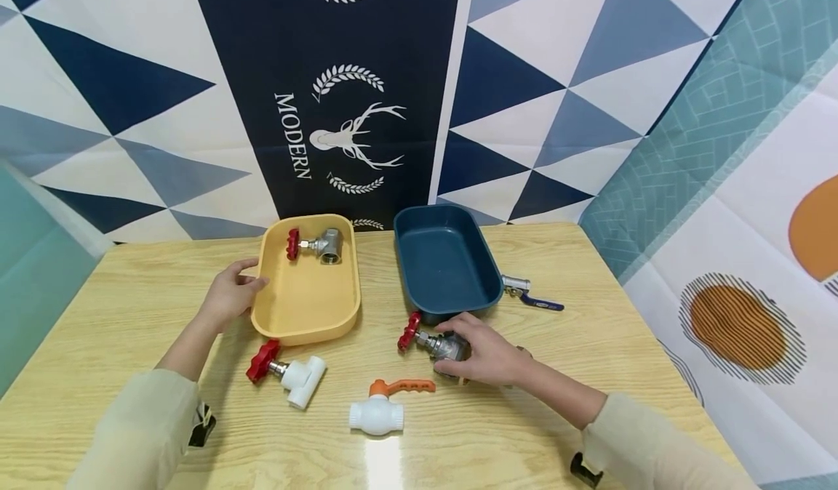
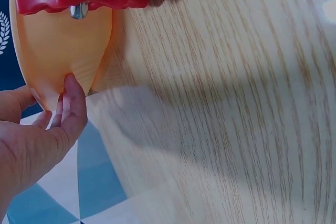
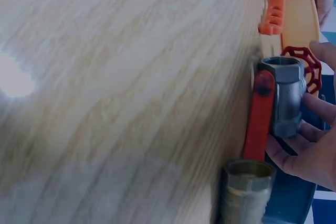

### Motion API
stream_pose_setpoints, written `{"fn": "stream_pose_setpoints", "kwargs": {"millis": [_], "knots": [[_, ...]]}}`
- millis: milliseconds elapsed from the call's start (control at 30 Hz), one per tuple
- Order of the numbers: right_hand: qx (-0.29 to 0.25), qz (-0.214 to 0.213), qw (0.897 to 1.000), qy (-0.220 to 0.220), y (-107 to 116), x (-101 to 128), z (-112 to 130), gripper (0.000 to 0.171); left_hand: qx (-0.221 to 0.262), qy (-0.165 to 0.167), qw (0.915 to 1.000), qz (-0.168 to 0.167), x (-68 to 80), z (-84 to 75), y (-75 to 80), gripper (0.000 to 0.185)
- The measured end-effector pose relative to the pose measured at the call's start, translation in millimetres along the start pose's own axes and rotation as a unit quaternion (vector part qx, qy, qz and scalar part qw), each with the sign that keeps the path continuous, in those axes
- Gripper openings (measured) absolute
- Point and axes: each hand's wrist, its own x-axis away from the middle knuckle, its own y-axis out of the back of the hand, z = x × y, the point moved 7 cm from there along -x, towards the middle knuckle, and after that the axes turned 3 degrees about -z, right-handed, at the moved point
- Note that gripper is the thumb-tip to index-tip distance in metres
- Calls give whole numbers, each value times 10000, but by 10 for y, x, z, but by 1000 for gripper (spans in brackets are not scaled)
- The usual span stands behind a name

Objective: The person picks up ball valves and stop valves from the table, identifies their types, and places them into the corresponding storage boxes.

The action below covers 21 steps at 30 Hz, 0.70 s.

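Right hand point(image 1: 481, 359) grip clamped on metal valve point(image 1: 437, 344) against blue tray point(image 1: 447, 263); left hand point(image 1: 229, 294) fingers apart on yellow tray point(image 1: 308, 308).

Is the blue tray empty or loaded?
Empty. The blue tray shows only its bare floor in the head view; the blue-handled valve lies outside it on the table.

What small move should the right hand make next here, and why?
Probably lift the metal valve off the table toward the blue tray. The right hand already curls round it, the tray sits just behind, and the left hand only steadies the yellow tray.
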Motion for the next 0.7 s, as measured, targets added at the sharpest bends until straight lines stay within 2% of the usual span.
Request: {"fn": "stream_pose_setpoints", "kwargs": {"millis": [533, 700], "knots": [[580, -187, 9981, -93, -156, -57, 11, 60, -87, 93, 9999, -16, -21, 18, 1, 57], [903, -302, 9954, 47, -188, -81, 29, 59, -49, 101, 9999, -16, -17, 18, 3, 57]]}}
